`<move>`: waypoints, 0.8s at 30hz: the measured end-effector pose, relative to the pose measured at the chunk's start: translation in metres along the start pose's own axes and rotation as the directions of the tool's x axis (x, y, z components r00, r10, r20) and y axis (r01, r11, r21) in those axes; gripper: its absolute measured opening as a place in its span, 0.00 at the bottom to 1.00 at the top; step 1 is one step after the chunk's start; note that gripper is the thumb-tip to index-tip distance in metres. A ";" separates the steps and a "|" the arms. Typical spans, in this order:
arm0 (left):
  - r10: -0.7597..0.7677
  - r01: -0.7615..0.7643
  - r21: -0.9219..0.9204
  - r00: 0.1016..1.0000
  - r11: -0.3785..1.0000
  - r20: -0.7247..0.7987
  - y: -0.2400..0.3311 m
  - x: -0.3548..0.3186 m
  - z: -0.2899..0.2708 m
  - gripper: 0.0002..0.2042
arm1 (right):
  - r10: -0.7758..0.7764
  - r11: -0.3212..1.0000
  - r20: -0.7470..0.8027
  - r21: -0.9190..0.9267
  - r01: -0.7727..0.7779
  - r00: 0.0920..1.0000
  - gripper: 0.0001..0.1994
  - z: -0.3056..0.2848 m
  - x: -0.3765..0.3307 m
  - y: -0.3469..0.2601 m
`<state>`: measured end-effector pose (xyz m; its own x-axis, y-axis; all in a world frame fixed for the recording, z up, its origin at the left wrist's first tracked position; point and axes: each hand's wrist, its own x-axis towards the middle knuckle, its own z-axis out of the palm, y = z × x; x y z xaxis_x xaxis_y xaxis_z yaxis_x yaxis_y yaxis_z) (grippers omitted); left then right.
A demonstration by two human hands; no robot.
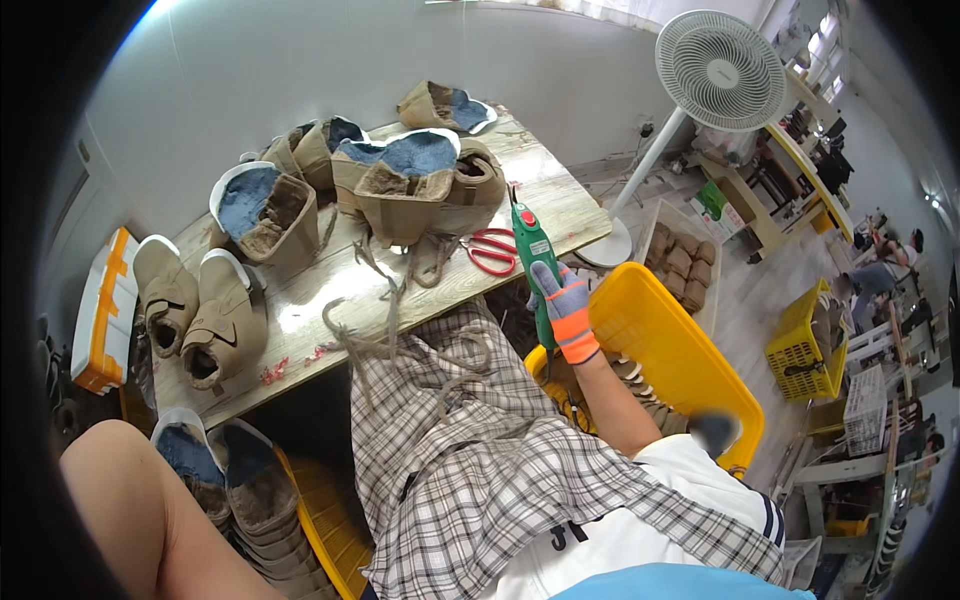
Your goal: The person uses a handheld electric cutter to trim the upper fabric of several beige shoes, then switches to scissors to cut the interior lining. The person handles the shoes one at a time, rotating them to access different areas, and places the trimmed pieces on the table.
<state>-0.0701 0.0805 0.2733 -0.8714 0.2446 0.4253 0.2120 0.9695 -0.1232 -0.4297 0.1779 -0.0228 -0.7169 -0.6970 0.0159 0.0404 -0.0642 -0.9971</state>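
Right hand (pixel 563 300), gloved grey and orange, wrapped tight around green handheld power tool (pixel 535 262), raised at wooden table (pixel 560 215) edge, beside red scissors (pixel 493 249). Left hand out of view, only bare forearm (pixel 150 500) at lower left. Tan boots (pixel 205 315) across table.

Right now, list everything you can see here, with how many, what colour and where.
Tan boots: about nine, some with blue soles up, on the table; two more in a bin at lower left.
Table: one, pale wood, centre.
Scissors: one pair, red handles, at the table's near edge.
Tan strips: a tangle hanging off the table's edge.
Yellow crates: one by the right arm, one farther right.
Fan: one, white, standing at upper right.
Plaid apron: one, on the lap.
Right hand: grey and orange glove, gripping a green power tool.
Left hand: out of view; bare forearm at lower left.
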 end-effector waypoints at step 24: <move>-0.088 0.085 0.065 0.995 0.994 0.043 0.020 0.006 -0.008 0.21 | -0.050 0.998 -0.041 0.032 0.052 0.998 0.15 -0.008 -0.007 0.002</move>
<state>-0.0679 0.1015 0.2809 -0.9047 0.1577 0.3958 0.1079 0.9835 -0.1451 -0.4300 0.1881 -0.0251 -0.7459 -0.6630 0.0631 0.0253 -0.1229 -0.9921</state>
